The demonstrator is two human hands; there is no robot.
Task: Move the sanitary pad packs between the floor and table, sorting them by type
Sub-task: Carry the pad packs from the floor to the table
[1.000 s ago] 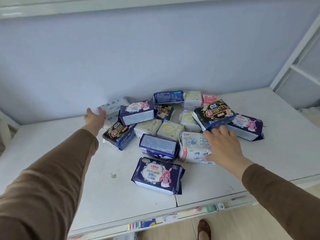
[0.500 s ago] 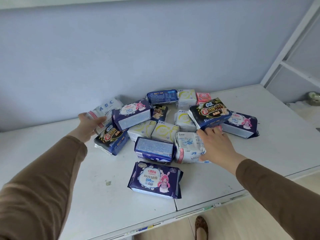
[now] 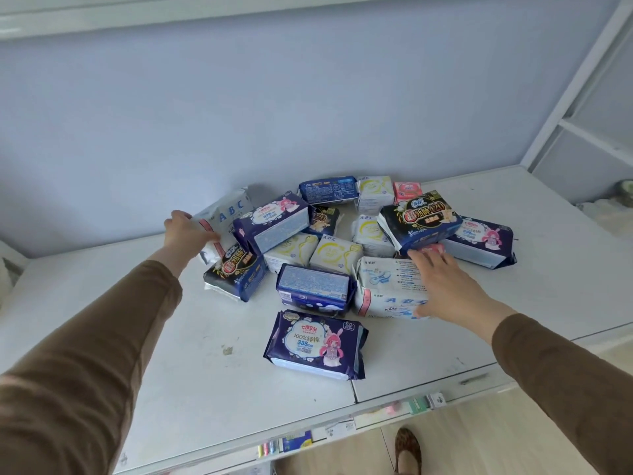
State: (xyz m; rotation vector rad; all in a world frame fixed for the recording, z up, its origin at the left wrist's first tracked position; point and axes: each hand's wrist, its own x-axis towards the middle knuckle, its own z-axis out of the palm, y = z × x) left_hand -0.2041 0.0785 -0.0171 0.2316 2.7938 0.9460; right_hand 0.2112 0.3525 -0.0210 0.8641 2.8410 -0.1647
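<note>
Both arms, in brown sleeves, reach forward from the lower corners of the frame over a white table (image 3: 565, 269) toward a heap of pad packs in the middle. The left hand (image 3: 186, 231), at centre left, is stretched far out with the wrist nearly straight; its thumb and fingers are wrapped round the near edge of a white pack lettered ABC (image 3: 226, 217), which is tipped up on its lower end, its long axis running from lower left to upper right and its printed face turned toward the camera. The right hand (image 3: 442, 282), right of centre, lies palm down with fingers spread and only slightly bent over the right end of a second white pack (image 3: 387, 286), the thumb against its near side; it rests on the pack, and whether it truly grasps it cannot be told. That pack lies flat, its long axis across the frame, with its lettering along the front edge. Just behind the fingertips sits a black pack marked 420 (image 3: 421, 217), propped at a tilt on other packs. At the centre bottom of the heap a purple pack with a pink cartoon figure (image 3: 315, 341) lies flat and apart from the rest, face up, long axis left to right. A brown shoe (image 3: 407, 447) shows on the pale floor at the bottom edge.
</note>
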